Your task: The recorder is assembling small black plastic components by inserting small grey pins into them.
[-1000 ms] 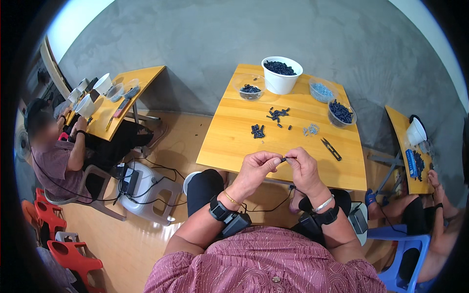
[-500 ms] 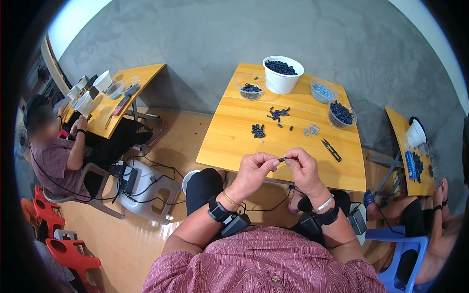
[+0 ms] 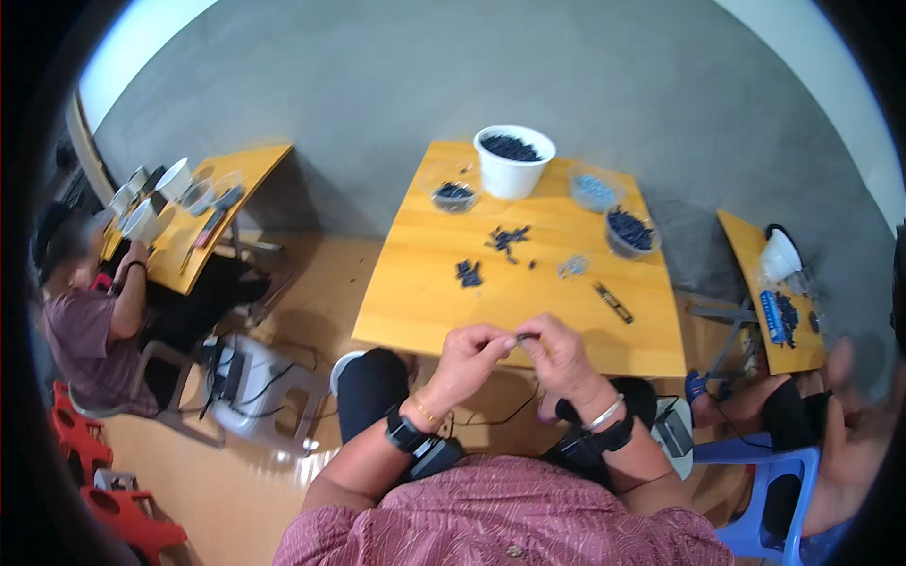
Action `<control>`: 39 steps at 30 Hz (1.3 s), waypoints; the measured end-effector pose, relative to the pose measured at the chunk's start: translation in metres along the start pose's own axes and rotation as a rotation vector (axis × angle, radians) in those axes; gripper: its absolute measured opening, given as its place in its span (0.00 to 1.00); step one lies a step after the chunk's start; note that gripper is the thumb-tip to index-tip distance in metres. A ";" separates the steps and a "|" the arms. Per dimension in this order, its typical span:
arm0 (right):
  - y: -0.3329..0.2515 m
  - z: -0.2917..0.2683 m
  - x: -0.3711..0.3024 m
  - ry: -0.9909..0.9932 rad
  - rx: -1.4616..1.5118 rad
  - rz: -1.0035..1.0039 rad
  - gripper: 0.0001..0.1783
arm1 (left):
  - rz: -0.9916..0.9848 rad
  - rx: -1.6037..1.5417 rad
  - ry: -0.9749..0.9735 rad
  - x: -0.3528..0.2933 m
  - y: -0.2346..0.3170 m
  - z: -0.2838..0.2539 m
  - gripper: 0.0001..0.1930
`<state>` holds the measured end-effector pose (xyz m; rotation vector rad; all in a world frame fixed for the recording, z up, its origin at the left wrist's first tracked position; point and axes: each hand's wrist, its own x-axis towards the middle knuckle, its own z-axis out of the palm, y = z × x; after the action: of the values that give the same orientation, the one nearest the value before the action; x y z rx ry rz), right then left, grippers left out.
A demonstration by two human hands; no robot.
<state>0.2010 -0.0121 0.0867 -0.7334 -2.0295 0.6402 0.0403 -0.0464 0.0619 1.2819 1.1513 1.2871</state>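
Note:
In front of me, over the near edge of the wooden table (image 3: 415,316), my left hand (image 3: 462,366) and my right hand (image 3: 559,360) meet fingertip to fingertip. Both pinch a small dark cylindrical piece (image 3: 525,337), mostly hidden by the fingers and blurred. Beyond them lie two small heaps of similar dark pieces, a nearer heap (image 3: 469,274) and a farther heap (image 3: 510,240). To their right are a little pile of small grey bits (image 3: 573,266) and black thread snips (image 3: 613,302).
A white tub (image 3: 511,179) of dark pieces stands at the table's back. Around it are a clear bowl (image 3: 455,198), a bowl of light-blue bits (image 3: 595,191) and a bowl of dark pieces (image 3: 630,234). Co-workers sit left and right. A grey stool (image 3: 264,387) with cables stands left.
The whole view has shifted, so the table and tub sit farther left and lower, and the picture is blurrier. Both hands keep their pinch on the small piece.

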 end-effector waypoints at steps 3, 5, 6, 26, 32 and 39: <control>0.016 -0.002 -0.007 -0.029 -0.067 -0.009 0.07 | -0.050 0.095 -0.023 0.001 -0.012 -0.003 0.05; 0.029 -0.010 -0.010 -0.034 -0.084 0.025 0.06 | -0.034 0.035 -0.018 0.002 -0.026 -0.005 0.05; 0.037 -0.017 -0.012 0.023 -0.115 0.037 0.05 | -0.043 -0.021 0.004 0.004 -0.033 -0.007 0.05; 0.131 -0.027 0.080 -0.112 -0.343 0.252 0.05 | 0.368 0.493 0.275 0.037 -0.060 -0.052 0.01; 0.137 0.006 0.099 -0.174 -0.650 0.104 0.04 | 0.360 0.493 0.237 0.034 -0.062 -0.052 0.02; 0.145 0.033 0.104 -0.280 -0.728 0.171 0.05 | 0.366 0.479 0.217 0.033 -0.060 -0.053 0.03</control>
<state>0.1628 0.1559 0.0305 -1.3036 -2.4989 0.0694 -0.0126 -0.0071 0.0054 1.8002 1.4882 1.4959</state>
